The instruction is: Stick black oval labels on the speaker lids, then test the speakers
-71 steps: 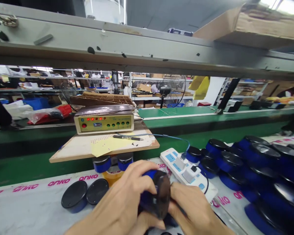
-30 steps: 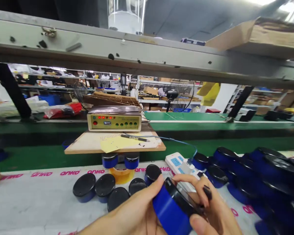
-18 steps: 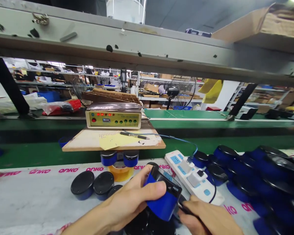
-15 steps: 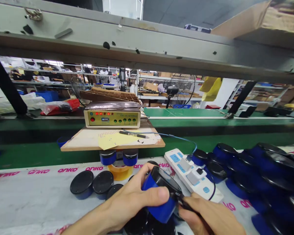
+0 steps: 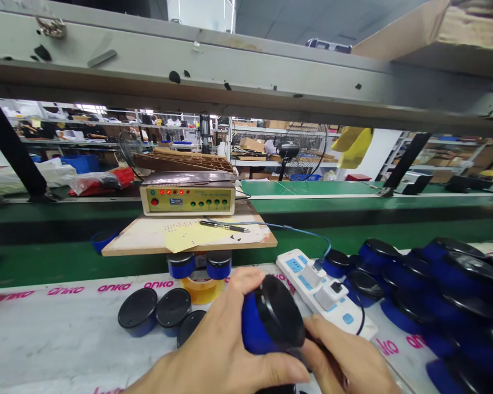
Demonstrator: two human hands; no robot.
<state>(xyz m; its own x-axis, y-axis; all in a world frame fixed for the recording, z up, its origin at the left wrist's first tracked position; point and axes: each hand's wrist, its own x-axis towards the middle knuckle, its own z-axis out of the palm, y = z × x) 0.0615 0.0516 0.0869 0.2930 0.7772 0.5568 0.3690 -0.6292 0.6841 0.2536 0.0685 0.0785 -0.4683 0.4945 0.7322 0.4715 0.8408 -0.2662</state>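
Observation:
My left hand (image 5: 225, 339) is wrapped round a round blue device with a glossy black top (image 5: 281, 312), held tilted above the table. The thumb lies along its lower side and the fingers round its far left side. My right hand (image 5: 345, 355) is closed at the device's lower right edge, with part of a black cable (image 5: 332, 358) showing between its fingers. The cable's tip is hidden behind the device and fingers. Similar devices, such as this black-topped one (image 5: 137, 311), stand to the left of my left hand.
A white power strip (image 5: 345, 318) with plugs lies beyond my right hand. Many blue devices (image 5: 447, 306) are piled at the right. A tester box (image 5: 188, 200) stands on a wooden board (image 5: 127, 241) with a pen (image 5: 225, 225). A metal shelf beam (image 5: 246, 68) crosses above.
My left hand has turned the device so its black top faces me more. The cable end, seen at the device's edge before, is now mostly hidden.

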